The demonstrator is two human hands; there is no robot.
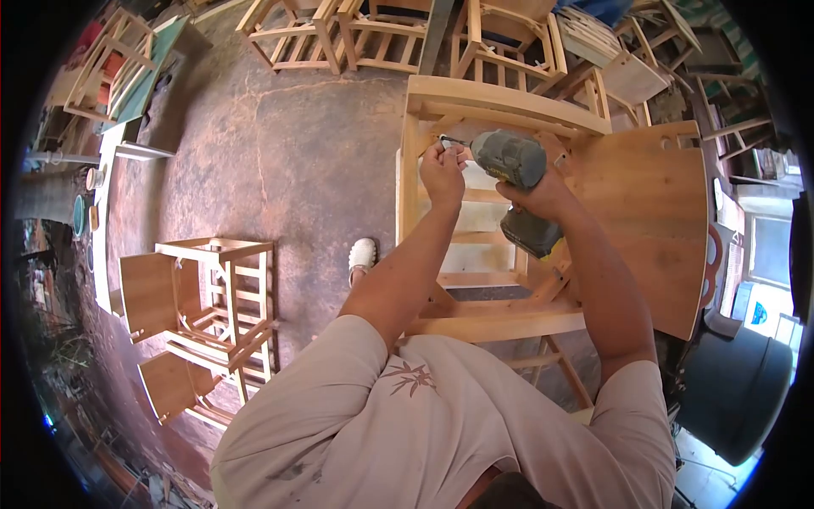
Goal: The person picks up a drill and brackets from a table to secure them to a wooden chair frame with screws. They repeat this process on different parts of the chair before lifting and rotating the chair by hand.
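Observation:
My right hand (543, 197) is wrapped round the grip of a dark green cordless drill (509, 159). The drill points left, its bit reaching the inner corner of a pale wooden chair frame (475, 327). At the bit's tip my left hand (443, 172) is closed in a pinch against that corner. A small whitish piece shows at its fingertips, too small to name. The frame lies before me with its slats below the hands. Its wide wooden backrest panel (640, 225) with a cut-out slot extends to the right.
Two stacked wooden chairs (216, 327) stand on the concrete floor (314, 161) at left. More chair frames (373, 38) line the back. A green-topped table (153, 72) is at far left, a dark bin (736, 394) at right. My shoe (363, 254) shows beside the frame.

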